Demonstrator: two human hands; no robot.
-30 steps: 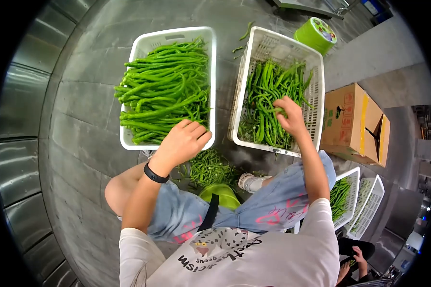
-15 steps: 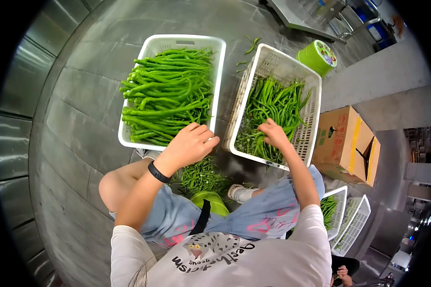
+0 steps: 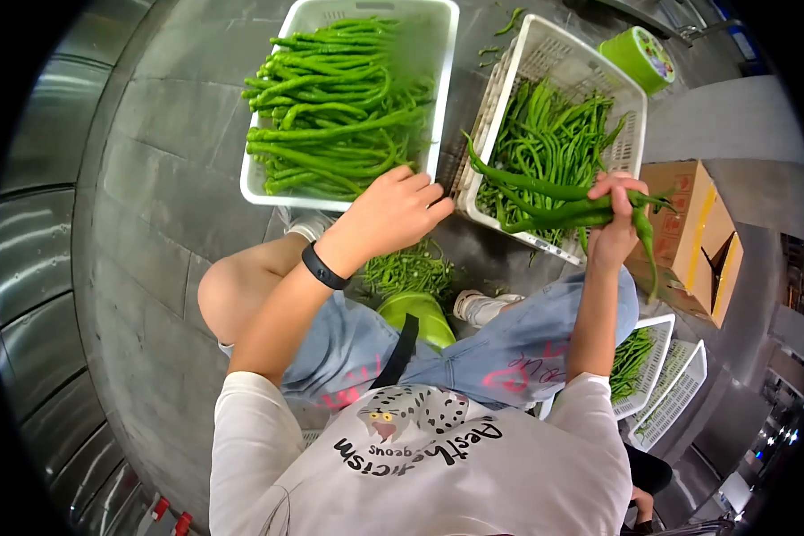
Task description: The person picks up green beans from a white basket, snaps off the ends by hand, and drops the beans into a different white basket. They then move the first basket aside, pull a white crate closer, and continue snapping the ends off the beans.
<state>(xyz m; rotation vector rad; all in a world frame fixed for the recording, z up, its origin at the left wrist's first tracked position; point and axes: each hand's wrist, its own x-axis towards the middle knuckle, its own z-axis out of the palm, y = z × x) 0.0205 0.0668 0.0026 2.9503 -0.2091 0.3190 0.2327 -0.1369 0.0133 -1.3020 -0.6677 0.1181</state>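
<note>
My right hand [image 3: 615,219] is closed around several long green chili peppers [image 3: 540,186], raised over the near right side of a white slatted crate [image 3: 475,198]. The held peppers point left across the crate, and one hangs down by the wrist. More loose green peppers [image 3: 545,116] lie in that crate. My left hand [image 3: 393,213], with a black band on its wrist, is curled near the front right corner of a white basket [image 3: 442,85]. What its fingers hold, if anything, is hidden. Long green peppers [image 3: 330,98] lie lined up in that basket.
Green trimmings [image 3: 406,272] are heaped on the floor between my feet, behind a green seat [image 3: 417,319]. A cardboard box [image 3: 688,232] and a green tub [image 3: 636,61] stand at the right. Stacked white crates [image 3: 668,406] sit lower right, near another person's hand [image 3: 641,505].
My right hand has risen from the crate toward the right with several peppers in its grip. The left hand stays curled near the basket corner. The whole view has shifted.
</note>
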